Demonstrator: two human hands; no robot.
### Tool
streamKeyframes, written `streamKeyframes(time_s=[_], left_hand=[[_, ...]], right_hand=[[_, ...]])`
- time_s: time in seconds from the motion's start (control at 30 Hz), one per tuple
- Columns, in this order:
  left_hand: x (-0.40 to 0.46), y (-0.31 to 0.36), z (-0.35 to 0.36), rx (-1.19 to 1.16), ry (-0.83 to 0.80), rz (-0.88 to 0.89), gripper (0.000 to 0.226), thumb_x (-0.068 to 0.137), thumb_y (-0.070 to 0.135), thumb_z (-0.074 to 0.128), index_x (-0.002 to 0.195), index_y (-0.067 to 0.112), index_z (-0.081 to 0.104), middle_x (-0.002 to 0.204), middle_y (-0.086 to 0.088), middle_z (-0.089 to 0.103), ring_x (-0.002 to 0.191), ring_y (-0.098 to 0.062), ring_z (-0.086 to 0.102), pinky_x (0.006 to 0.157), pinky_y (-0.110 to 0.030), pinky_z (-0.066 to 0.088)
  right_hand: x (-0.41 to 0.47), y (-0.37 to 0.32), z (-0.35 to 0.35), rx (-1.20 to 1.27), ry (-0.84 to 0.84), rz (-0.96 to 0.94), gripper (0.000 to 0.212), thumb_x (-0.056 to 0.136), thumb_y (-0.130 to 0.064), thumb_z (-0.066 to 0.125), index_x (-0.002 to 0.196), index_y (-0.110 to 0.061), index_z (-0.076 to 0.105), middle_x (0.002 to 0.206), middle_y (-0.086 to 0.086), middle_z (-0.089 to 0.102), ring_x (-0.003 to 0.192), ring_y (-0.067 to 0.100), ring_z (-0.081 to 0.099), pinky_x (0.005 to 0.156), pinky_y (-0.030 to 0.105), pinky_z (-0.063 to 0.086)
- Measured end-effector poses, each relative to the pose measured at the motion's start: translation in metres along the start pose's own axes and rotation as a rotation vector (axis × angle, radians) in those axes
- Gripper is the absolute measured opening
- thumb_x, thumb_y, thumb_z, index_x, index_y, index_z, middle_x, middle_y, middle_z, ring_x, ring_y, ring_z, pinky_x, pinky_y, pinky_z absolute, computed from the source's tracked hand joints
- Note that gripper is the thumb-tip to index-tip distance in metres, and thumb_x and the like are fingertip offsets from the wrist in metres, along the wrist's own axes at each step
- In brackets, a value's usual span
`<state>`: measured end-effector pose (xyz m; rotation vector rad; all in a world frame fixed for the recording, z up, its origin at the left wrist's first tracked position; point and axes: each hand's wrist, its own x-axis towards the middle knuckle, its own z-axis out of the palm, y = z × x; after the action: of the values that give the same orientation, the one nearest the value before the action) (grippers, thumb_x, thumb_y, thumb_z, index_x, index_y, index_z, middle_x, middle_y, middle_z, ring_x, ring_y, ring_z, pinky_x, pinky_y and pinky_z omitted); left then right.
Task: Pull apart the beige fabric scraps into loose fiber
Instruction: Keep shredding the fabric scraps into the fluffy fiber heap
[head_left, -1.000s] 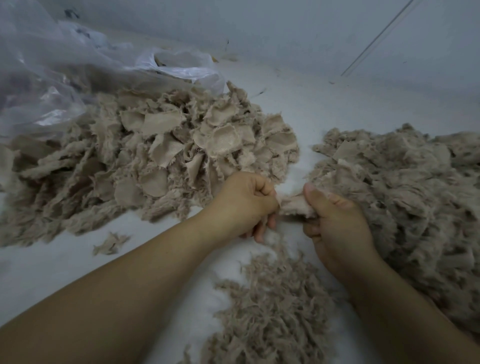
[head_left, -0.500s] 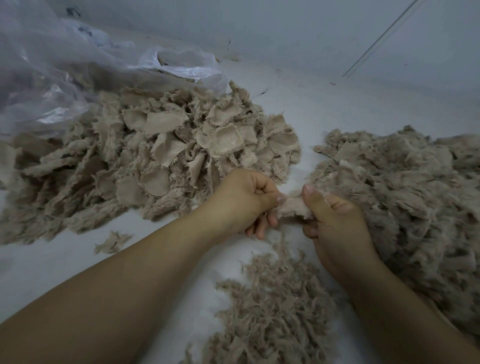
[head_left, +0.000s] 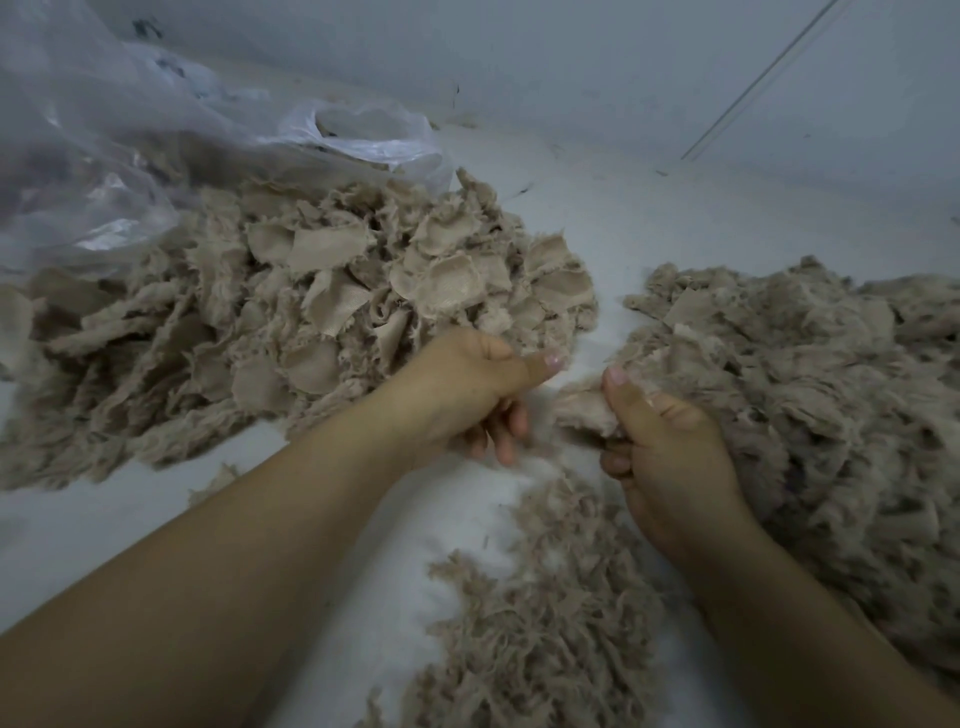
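Two hands apart — right hand (head_left: 670, 462) pinches a frayed scrap (head_left: 584, 410); left hand (head_left: 470, 392) curled, grip unclear — bare white surface (head_left: 649, 218) between the piles.

A pale, scuffed wall (head_left: 571, 67) meets a white work surface (head_left: 649, 218) under dim, bluish light, with a thin dark line (head_left: 763, 78) slanting across the wall at upper right.

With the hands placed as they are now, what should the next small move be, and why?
Probably the left hand re-pinches the frayed beige fabric scrap that the right hand holds and pulls again: it appears empty and apart from the scrap, which looks partly whole above the loose beige fiber pile.
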<state>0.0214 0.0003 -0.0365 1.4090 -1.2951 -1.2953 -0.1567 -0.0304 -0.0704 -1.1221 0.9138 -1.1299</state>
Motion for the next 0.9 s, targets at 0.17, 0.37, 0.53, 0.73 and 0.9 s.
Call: streamKeyframes(time_s=[0.17,0.37,0.53,0.73,0.9], left_hand=[[0.001,-0.005,0.017,0.036,-0.041,0.095,0.023,0.088,0.028,0.070,0.076,0.009,0.065,0.048,-0.006,0.056,0.033,-0.014,0.043,0.036,-0.016,0.032],[0.006,-0.007,0.018,-0.192,0.160,0.092,0.035,0.098,0.015,0.057,0.064,0.009,0.065,0.043,-0.010,0.047,0.032,-0.019,0.034,0.034,-0.019,0.027],[0.008,-0.008,0.014,-0.218,0.211,0.111,0.026,0.098,0.013,0.056,0.075,0.003,0.057,0.043,-0.005,0.046,0.034,-0.017,0.032,0.035,-0.018,0.025],[0.006,-0.008,0.021,-0.184,0.092,0.180,0.018,0.096,0.010,0.058,0.078,0.012,0.055,0.044,-0.001,0.047,0.036,-0.015,0.036,0.035,-0.019,0.028],[0.013,-0.010,0.001,0.245,0.736,0.535,0.015,0.094,0.007,0.056,0.084,0.017,0.053,0.052,0.002,0.047,0.041,-0.013,0.041,0.040,-0.024,0.031]], right_hand=[[-0.001,0.002,0.000,-0.117,-0.076,-0.014,0.047,0.073,-0.058,0.064,0.074,-0.012,0.076,0.066,0.016,0.064,0.050,0.021,0.046,0.043,0.023,0.036],[0.001,0.004,-0.004,-0.254,-0.133,-0.016,0.029,0.078,-0.025,0.077,0.066,-0.002,0.065,0.060,0.016,0.047,0.048,0.013,0.036,0.040,0.020,0.033],[0.006,0.006,-0.005,-0.192,-0.071,0.048,0.015,0.082,-0.017,0.073,0.067,-0.018,0.076,0.060,0.002,0.056,0.048,0.008,0.040,0.044,0.020,0.037],[0.005,0.004,-0.005,-0.225,-0.089,0.035,0.027,0.086,-0.029,0.073,0.060,-0.024,0.071,0.053,-0.004,0.047,0.048,0.009,0.037,0.045,0.021,0.037],[0.007,-0.001,-0.005,0.081,0.140,0.083,0.028,0.095,-0.008,0.057,0.068,-0.011,0.059,0.053,-0.010,0.052,0.043,0.003,0.036,0.039,0.017,0.032]])
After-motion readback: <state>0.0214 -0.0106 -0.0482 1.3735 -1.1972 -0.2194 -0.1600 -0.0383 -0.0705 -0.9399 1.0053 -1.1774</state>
